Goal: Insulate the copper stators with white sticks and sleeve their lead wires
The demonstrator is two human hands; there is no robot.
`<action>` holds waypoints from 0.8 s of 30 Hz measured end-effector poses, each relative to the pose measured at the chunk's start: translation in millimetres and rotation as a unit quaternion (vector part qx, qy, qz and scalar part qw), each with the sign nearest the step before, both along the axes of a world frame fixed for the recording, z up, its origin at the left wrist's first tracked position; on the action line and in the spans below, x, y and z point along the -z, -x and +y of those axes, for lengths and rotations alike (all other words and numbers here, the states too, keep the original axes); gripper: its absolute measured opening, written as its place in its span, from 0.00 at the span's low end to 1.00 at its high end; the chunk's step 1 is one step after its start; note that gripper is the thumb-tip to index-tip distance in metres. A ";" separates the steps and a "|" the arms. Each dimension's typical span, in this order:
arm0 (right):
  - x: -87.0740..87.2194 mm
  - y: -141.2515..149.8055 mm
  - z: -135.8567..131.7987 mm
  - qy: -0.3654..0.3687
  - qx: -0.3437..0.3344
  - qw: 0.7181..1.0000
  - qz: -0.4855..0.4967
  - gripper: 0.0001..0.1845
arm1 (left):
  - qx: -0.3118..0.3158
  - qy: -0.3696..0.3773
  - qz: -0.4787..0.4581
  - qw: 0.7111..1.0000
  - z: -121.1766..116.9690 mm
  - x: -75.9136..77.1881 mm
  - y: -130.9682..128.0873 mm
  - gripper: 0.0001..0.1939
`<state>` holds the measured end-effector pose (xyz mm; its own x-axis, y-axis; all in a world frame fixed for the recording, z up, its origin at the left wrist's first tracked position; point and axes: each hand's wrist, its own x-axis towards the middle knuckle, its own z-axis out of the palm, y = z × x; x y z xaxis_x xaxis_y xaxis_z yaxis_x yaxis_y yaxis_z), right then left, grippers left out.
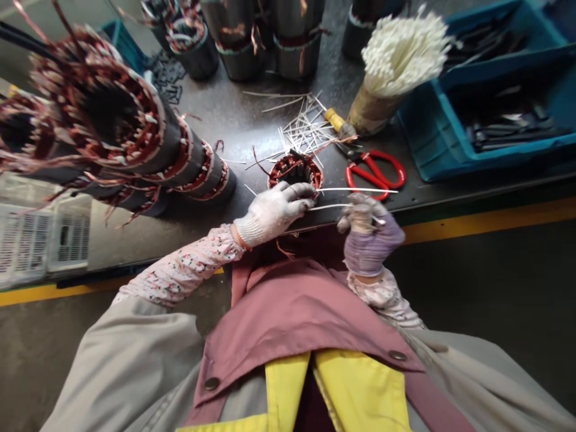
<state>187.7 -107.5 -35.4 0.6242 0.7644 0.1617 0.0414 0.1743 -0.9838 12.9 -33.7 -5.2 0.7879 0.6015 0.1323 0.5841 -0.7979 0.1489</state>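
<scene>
The small copper-wound steel motor stator (296, 170), heavy and stiff, is best held by its rim, where the white-gloved left hand (273, 211) curls its fingers, while the purple-gloved right hand (371, 237) pinches a thin white strip (330, 207).

Open path: table (234, 120) at upper centre, between the copper-wound stators (121, 138) and the white cable-tie bundle (400, 60).
In the way: small stator (296, 170) just beyond the left hand (274, 213); red scissors (375, 174) just beyond the right hand (371, 237); blue bin (472, 120) at right.

Scissors (371, 165) lie right of a stator (292, 157) on the bench (225, 114).
</scene>
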 end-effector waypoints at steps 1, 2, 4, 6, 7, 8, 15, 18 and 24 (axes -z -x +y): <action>-3.9 -6.3 2.0 -0.011 0.010 1.000 -0.008 0.16 | -0.014 -0.006 0.005 1.000 -2.2 -2.9 3.8 0.22; -8.1 -12.7 2.8 -0.018 0.009 1.000 -0.002 0.14 | -0.037 -0.015 0.016 0.999 -3.6 -6.1 8.1 0.27; -16.0 -23.9 1.4 -0.022 -0.005 0.999 0.040 0.08 | -0.076 -0.035 0.052 0.995 -2.0 -12.1 17.3 0.29; -20.9 -30.9 -1.2 -0.022 -0.015 0.997 0.074 0.08 | -0.062 -0.037 0.089 0.993 6.4 -16.2 25.3 0.23; -21.7 -32.9 -2.2 -0.018 -0.021 0.997 0.073 0.09 | -0.039 -0.033 0.099 0.994 12.3 -17.3 28.1 0.21; -21.4 -34.1 -2.9 -0.010 -0.031 0.998 0.059 0.08 | -0.012 -0.029 0.104 0.994 18.5 -17.7 30.0 0.21; -18.8 -38.2 -10.1 -0.012 -0.170 0.958 -0.229 0.10 | 0.050 -0.030 0.120 0.991 28.9 -12.4 24.4 0.22; -24.6 -43.1 -22.8 -0.093 -0.277 0.905 -0.308 0.16 | 0.066 -0.055 0.149 0.985 20.3 -13.0 20.1 0.21; -10.1 -46.8 -49.2 -0.187 -0.360 0.834 -0.374 0.20 | 0.013 -0.050 0.077 0.996 12.6 -4.5 17.5 0.18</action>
